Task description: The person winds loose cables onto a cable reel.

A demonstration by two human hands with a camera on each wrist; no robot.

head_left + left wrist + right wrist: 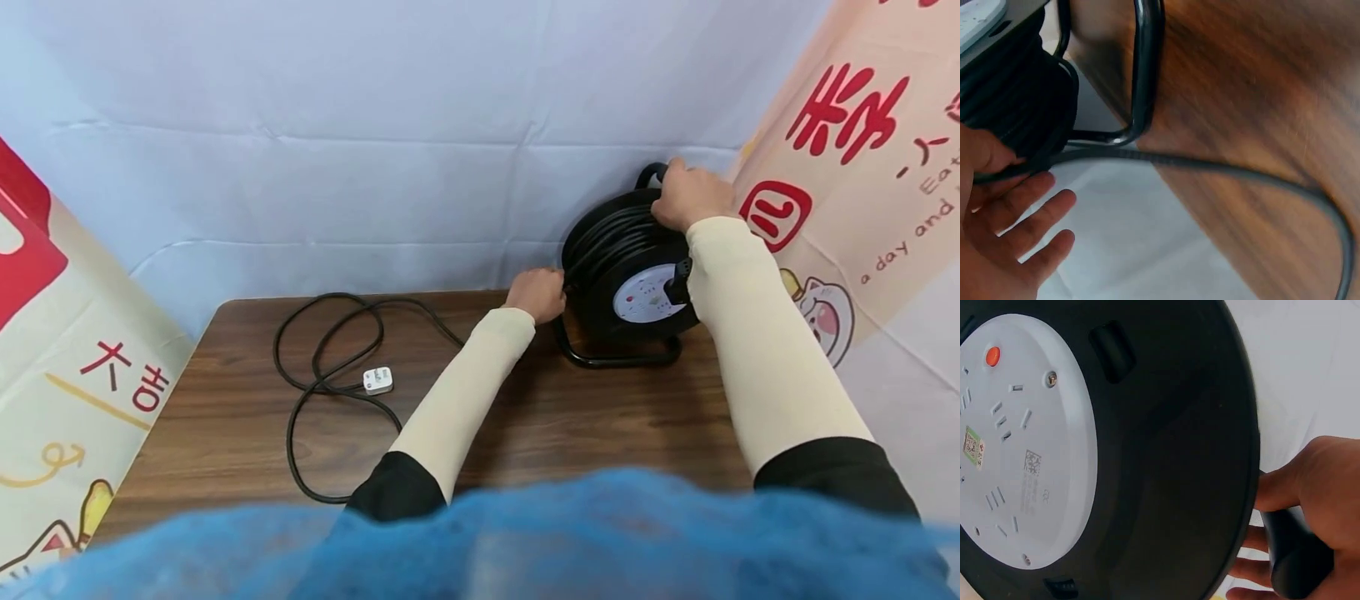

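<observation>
A black cable reel [588,312] stands on its tubular metal frame [618,363] at the table's back right. Its white socket panel [1066,444] has a red button [992,356]. My right hand [693,196] grips the black carrying handle [1300,556] at the reel's top. At the reel's left side, my left hand [536,296] pinches the black cable [1241,170] between thumb and index finger, with the other fingers spread. Several turns of cable are wound on the drum [1013,94]. The loose length lies in loops to the left, ending at a white plug [377,381].
The brown wooden table [600,425] meets a white cloth backdrop [375,192]. Printed banners hang at the right [847,208] and left [97,333]. A black winding knob [677,287] sticks out from the reel's face. Blurred blue material [525,542] covers the bottom edge of the head view.
</observation>
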